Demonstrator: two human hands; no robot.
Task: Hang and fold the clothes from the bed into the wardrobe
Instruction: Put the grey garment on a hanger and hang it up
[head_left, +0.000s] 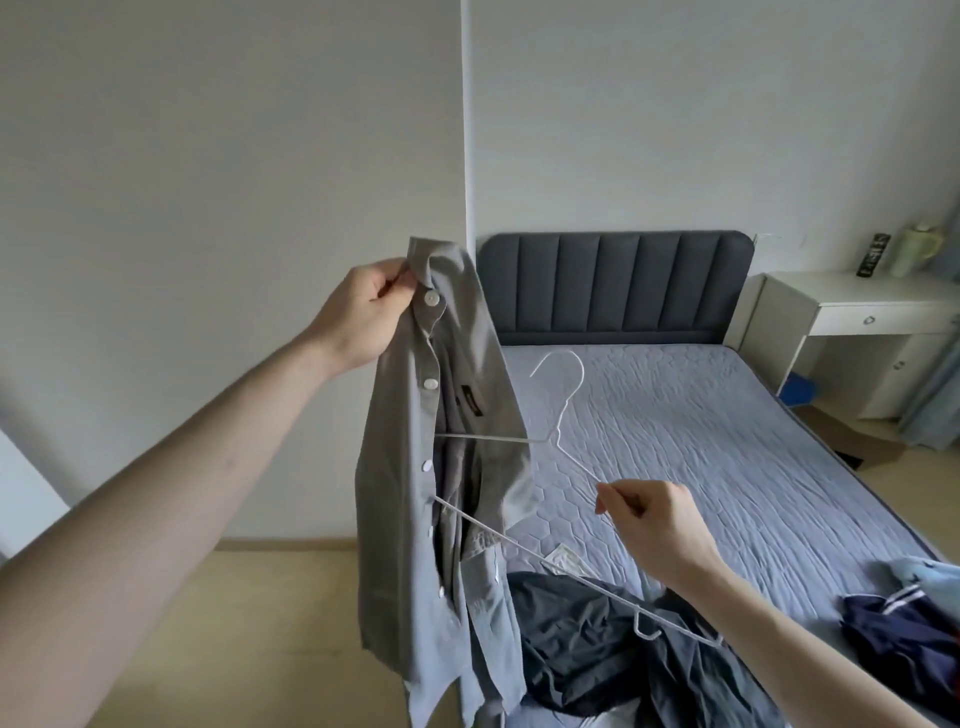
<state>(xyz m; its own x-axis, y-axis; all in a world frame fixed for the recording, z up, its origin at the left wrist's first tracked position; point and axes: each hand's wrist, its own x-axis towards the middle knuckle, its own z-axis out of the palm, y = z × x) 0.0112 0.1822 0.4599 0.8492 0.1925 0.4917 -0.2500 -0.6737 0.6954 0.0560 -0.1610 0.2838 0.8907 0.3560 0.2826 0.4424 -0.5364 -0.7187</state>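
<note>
Left hand (363, 312), at nine o'clock, pinches the grey shirt (441, 467) by its collar; one hanger (566, 415) end sits inside the shirt at centre; right hand (660, 525), at four o'clock, pinches the wire; judged risk: a loose collar pinch lets the shirt slide off onto the bed (727, 441).

One grey shirt (410, 467) and one white wire hanger (558, 415) are up in two hands. Two dark garments (597, 639) lie on one bed (727, 441). Two containers (914, 249) stand on one bench (857, 296).
</note>
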